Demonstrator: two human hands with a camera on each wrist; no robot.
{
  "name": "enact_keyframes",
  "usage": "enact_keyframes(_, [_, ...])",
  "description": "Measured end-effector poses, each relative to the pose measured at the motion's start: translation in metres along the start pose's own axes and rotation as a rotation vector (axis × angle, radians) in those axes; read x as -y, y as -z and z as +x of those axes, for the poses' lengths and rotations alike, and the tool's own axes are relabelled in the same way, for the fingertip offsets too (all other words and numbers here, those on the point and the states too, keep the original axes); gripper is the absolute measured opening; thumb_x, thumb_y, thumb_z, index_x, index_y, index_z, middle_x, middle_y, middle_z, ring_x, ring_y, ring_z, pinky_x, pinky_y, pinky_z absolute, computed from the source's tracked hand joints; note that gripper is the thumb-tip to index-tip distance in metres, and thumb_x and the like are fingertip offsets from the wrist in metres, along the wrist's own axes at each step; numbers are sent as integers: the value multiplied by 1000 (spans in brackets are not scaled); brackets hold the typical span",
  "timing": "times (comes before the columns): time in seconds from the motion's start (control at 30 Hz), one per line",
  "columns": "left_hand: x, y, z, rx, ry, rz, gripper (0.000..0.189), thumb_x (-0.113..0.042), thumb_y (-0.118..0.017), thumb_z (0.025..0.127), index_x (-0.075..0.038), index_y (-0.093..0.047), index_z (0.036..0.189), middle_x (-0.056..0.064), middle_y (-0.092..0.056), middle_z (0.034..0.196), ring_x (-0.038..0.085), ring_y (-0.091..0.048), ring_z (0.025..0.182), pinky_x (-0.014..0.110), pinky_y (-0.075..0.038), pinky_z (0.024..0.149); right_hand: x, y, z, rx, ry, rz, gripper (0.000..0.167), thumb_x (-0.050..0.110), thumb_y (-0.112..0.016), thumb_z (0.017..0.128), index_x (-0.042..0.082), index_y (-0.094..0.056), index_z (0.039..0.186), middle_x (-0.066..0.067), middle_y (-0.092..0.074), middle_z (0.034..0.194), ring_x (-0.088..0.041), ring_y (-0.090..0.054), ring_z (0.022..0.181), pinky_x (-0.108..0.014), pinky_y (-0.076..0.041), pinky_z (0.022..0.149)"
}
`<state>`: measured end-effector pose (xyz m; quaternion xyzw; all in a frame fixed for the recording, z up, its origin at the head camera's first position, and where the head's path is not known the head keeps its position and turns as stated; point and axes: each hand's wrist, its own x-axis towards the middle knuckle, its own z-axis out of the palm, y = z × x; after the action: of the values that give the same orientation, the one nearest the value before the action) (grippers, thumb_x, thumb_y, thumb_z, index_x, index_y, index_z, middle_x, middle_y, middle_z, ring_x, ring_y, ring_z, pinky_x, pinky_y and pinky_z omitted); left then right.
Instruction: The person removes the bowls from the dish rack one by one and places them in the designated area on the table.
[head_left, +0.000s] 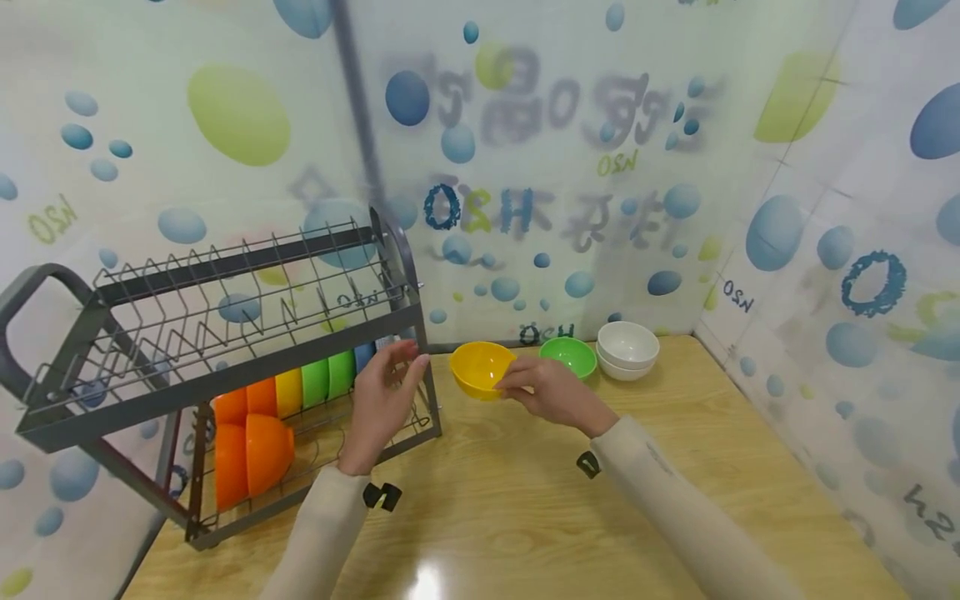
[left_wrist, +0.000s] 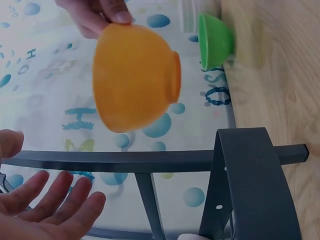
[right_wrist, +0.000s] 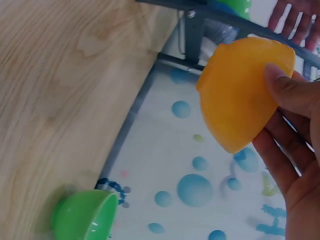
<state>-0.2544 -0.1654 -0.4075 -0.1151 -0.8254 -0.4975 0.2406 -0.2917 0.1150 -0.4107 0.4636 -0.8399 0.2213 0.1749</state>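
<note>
A yellow bowl [head_left: 474, 377] hangs above the table, tilted, with its rim pinched by my right hand [head_left: 551, 389]. In the right wrist view the thumb lies on the outside of the yellow bowl [right_wrist: 240, 95], the other fingers at its far side. My left hand [head_left: 381, 407] is beside the right end of the dark dish rack [head_left: 420, 325], with nothing in its grasp. Its fingers [left_wrist: 75, 200] are spread and apart from the bowl in the left wrist view. Behind the right hand, a green bowl [head_left: 570, 357] stands on the table.
Two stacked white bowls [head_left: 628, 350] stand near the back right corner of the wooden table [head_left: 525, 500]. On the rack's lower tier, orange bowls [head_left: 258, 454] and other coloured bowls stand on edge. Wire dividers [head_left: 247, 275] line the upper tier. A patterned curtain [head_left: 525, 167] hangs behind.
</note>
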Motion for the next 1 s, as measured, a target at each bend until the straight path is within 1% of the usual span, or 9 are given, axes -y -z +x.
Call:
enact_keyframes(0.2, [5, -7, 11, 16, 61, -71, 48, -39, -63, 102, -6, -60, 137, 13, -67, 129, 28, -66, 121, 46, -55, 104, -14, -9, 4, 28, -78, -44, 14, 12, -78, 91, 12, -82, 105, -1, -77, 101, -14, -70, 88, -28, -61, 86])
enact_keyframes(0.27, [6, -10, 14, 20, 72, -68, 49, -41, -62, 102, -6, -61, 137, 14, -67, 128, 29, -65, 122, 47, -55, 104, -20, -14, 6, 29, -104, -51, 14, 11, -79, 90, 11, -82, 104, -2, -77, 100, -15, -70, 88, -29, -61, 86])
enact_keyframes(0.4, [8, -12, 17, 22, 59, -77, 43, -42, -58, 104, -7, -66, 128, 12, -72, 120, 29, -67, 120, 51, -55, 103, -34, -26, 8, 42, -155, -65, 14, 11, -79, 90, 12, -82, 104, -2, -78, 99, -15, -71, 87, -30, -61, 86])
enact_keyframes(0.5, [10, -13, 19, 26, 32, -90, 37, -41, -55, 106, -9, -70, 119, 9, -75, 109, 27, -71, 110, 51, -57, 100, -43, -37, 9, 56, -193, -77, 14, 12, -78, 91, 13, -83, 104, -2, -79, 99, -15, -71, 87, -30, -61, 86])
enact_keyframes(0.6, [14, -12, 20, 27, 11, -97, 35, -40, -54, 107, -11, -72, 112, 7, -76, 100, 22, -73, 98, 49, -59, 95, -48, -46, 9, 61, -227, -84, 14, 13, -79, 90, 13, -83, 104, -1, -79, 98, -15, -70, 87, -30, -61, 85])
enact_keyframes(0.67, [16, -13, 20, 21, 0, -92, 34, -40, -54, 106, -11, -72, 110, 6, -76, 98, 20, -73, 93, 45, -61, 90, -50, -50, 9, 66, -240, -94, 14, 13, -79, 91, 13, -83, 104, -1, -79, 98, -15, -70, 86, -30, -61, 85])
enact_keyframes(0.77, [18, -13, 20, 13, -8, -80, 34, -39, -55, 106, -10, -72, 109, 4, -76, 96, 18, -74, 90, 39, -62, 85, -53, -56, 8, 83, -243, -120, 13, 12, -79, 91, 12, -83, 103, -2, -78, 97, -15, -70, 85, -30, -61, 83])
enact_keyframes(0.87, [19, -14, 19, 12, -15, -70, 33, -38, -55, 106, -10, -72, 108, 4, -77, 96, 18, -74, 90, 34, -62, 83, -56, -60, 5, 95, -244, -143, 12, 12, -79, 91, 11, -83, 102, -3, -78, 97, -16, -70, 86, -31, -61, 83])
enact_keyframes(1.0, [19, -15, 19, 8, -31, -72, 30, -36, -56, 106, -11, -72, 107, 7, -77, 96, 21, -75, 91, 30, -61, 81, -58, -65, 1, 105, -258, -149, 12, 12, -79, 91, 11, -82, 101, -3, -79, 98, -17, -72, 87, -32, -61, 84])
